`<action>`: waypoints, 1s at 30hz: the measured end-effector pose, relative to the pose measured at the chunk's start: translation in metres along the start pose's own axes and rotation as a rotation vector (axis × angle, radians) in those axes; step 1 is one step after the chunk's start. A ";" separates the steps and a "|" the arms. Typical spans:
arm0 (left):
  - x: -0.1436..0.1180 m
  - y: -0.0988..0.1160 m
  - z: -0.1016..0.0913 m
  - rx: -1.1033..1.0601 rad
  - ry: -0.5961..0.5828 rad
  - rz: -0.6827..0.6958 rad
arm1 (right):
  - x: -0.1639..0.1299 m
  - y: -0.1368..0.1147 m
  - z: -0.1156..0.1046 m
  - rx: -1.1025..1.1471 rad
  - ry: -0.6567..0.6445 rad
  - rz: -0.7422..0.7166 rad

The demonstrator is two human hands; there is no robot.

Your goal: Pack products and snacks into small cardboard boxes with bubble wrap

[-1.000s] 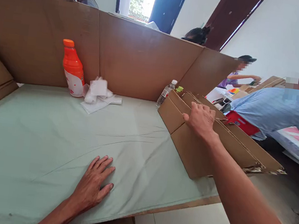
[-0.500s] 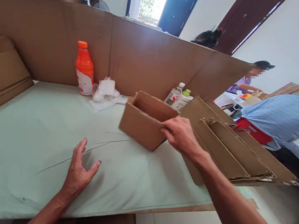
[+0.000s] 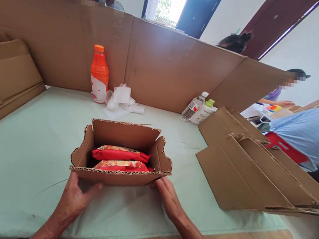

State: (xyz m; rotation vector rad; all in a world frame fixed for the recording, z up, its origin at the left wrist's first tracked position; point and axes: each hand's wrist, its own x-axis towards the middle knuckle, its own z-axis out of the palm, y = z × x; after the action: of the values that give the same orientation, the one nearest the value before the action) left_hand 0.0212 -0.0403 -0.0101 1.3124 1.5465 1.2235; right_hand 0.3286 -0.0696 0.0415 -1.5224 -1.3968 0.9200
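Observation:
A small open-topped cardboard box point(image 3: 117, 178) is in front of me on the table, its opening facing me. Two red packets with orange-patterned faces, the rear packet point(image 3: 122, 154) and the front packet point(image 3: 126, 166), lie side by side inside it. My left hand point(image 3: 76, 196) holds the box's near left corner, thumb spread along the front and fingertips partly hidden by the cardboard. At the near right corner, my right hand point(image 3: 168, 200) grips the box with fingers against its lower side; some fingertips are out of sight.
Folded cardboard point(image 3: 245, 176) lies at the right, and more cardboard point(image 3: 7, 77) at the left. Along the cardboard partition point(image 3: 180, 69) stand an orange bottle point(image 3: 99, 75), crumpled white plastic point(image 3: 121, 99), a clear bottle point(image 3: 192, 108) and a white bottle point(image 3: 202, 115). Other people are beyond.
The box has moved left and toward me, turned so its inside and the red packets show. My right hand came with it; my left hand now meets its left corner.

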 end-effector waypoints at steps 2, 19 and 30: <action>0.015 0.002 -0.001 -0.010 0.035 -0.006 | 0.009 0.001 0.022 0.041 -0.024 -0.001; 0.099 -0.016 -0.020 -0.311 0.359 -0.056 | 0.244 -0.020 0.065 -0.228 -0.102 -0.260; 0.087 0.009 -0.006 -0.212 0.357 -0.113 | 0.357 -0.057 0.100 -0.703 0.136 -0.418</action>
State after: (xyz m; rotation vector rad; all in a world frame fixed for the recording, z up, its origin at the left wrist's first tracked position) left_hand 0.0014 0.0442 0.0032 0.8925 1.6539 1.5617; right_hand 0.2532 0.2963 0.0675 -1.6343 -1.9512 0.0511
